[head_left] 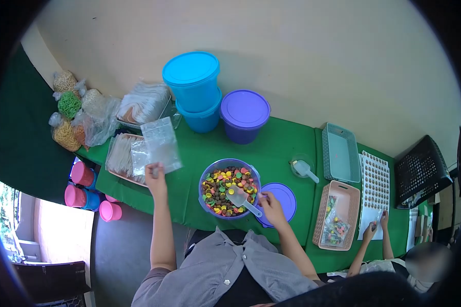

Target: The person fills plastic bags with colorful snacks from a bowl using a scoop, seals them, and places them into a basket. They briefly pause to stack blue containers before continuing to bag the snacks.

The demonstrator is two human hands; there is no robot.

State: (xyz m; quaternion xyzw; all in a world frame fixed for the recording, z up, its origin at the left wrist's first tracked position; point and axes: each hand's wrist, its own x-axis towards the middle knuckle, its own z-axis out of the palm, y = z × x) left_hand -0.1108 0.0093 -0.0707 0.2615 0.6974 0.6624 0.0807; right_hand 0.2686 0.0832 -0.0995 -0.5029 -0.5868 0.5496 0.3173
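My left hand (155,173) is closed on a clear plastic bag (162,143), held up over the basket of flat bags (121,158). In front of me stands a purple tub (202,197) full of small round pieces in yellow, brown, green and pink. A clear scoop (237,196) lies on these pieces, its handle reaching over the tub's right rim. My right hand (269,207) is beside the handle's end, fingers curled; whether they touch it is hard to tell. Under and beyond that hand is a round purple lid (283,200).
Blue tubs (192,89) and a lidded purple tub (245,115) stand behind. To the right are a small bowl with a scoop (303,168), a teal basket (340,153), a pink basket with filled bags (322,215) and a sticker sheet (374,179). Another person's hands (376,225) are there.
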